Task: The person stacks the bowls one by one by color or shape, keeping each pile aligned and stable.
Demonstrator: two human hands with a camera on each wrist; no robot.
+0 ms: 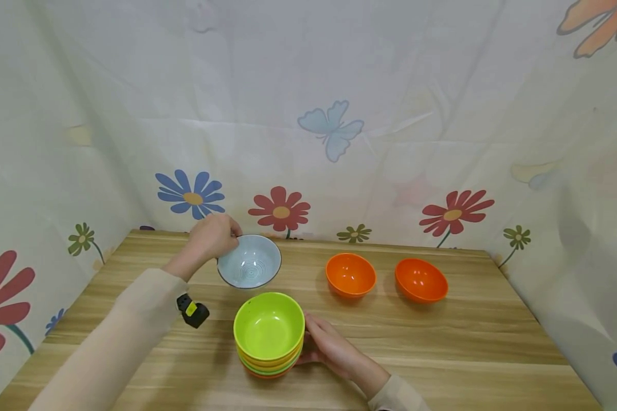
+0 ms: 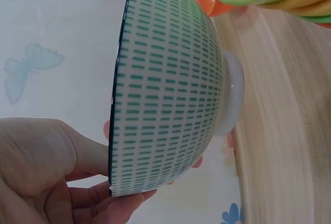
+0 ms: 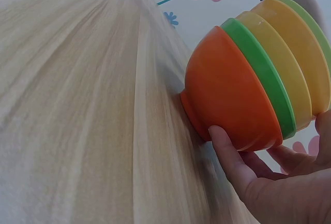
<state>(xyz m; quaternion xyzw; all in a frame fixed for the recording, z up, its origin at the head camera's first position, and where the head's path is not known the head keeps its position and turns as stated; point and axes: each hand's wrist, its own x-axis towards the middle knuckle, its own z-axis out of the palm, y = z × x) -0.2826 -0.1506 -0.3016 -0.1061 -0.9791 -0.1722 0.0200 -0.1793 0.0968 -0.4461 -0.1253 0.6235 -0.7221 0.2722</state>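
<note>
My left hand (image 1: 213,237) pinches the left rim of a light blue bowl (image 1: 252,265), thumb on the inside and fingers outside. In the left wrist view the bowl (image 2: 165,94) shows green dashes outside, a dark rim and a white foot; whether the foot touches the table is unclear. Just nearer stands a stack of bowls (image 1: 269,328), light green on top. My right hand (image 1: 331,348) holds this stack from its right side. The right wrist view shows its orange bottom bowl (image 3: 227,89), with green and yellow bowls above it and fingertips against the orange one.
Two orange bowls, one in the middle (image 1: 351,275) and one farther right (image 1: 421,279), stand separately toward the back of the wooden table (image 1: 468,342). Behind the table hangs a white cloth (image 1: 391,188) with flowers and a butterfly. A black device (image 1: 192,311) is on the left wrist.
</note>
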